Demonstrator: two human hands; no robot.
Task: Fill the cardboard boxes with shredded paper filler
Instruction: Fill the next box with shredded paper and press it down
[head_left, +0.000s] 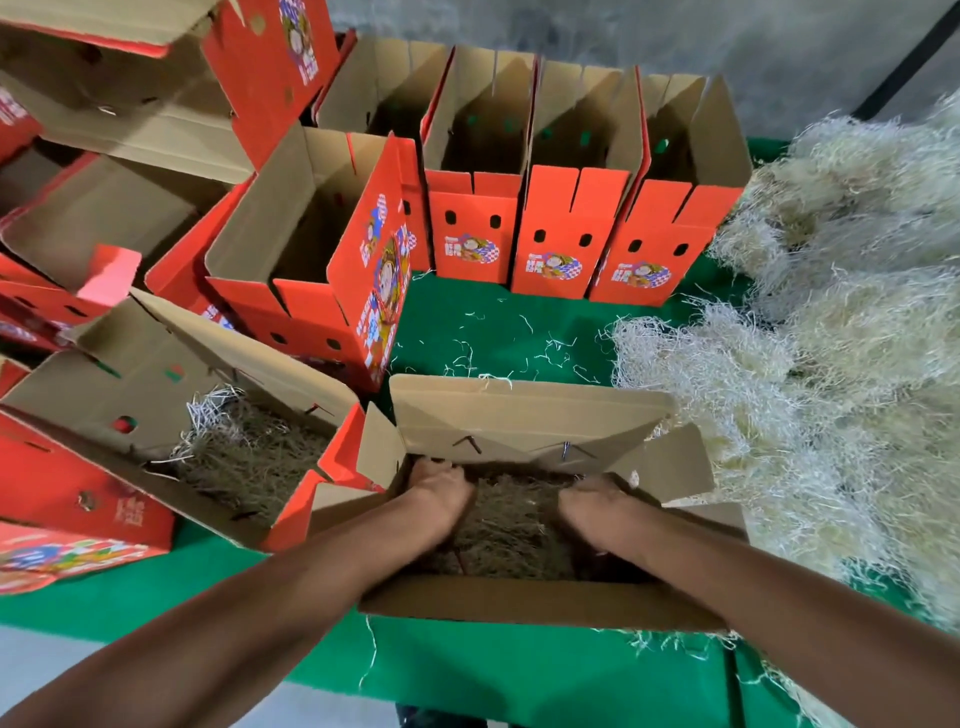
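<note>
Both hands were down inside the open brown cardboard box (540, 597) nearest the person, on the green cloth-covered table (509, 322). The left hand (441, 493) and the right hand (592, 506) pressed on the tan shredded paper filler (514, 525) in it; whether the fingers gripped any I could not tell. Just left stood a second filled red-printed box (171, 415). A large pale heap of loose shredded paper (810, 332) lay to the right, and a row of upright empty red boxes (566, 228) stood behind.
</note>
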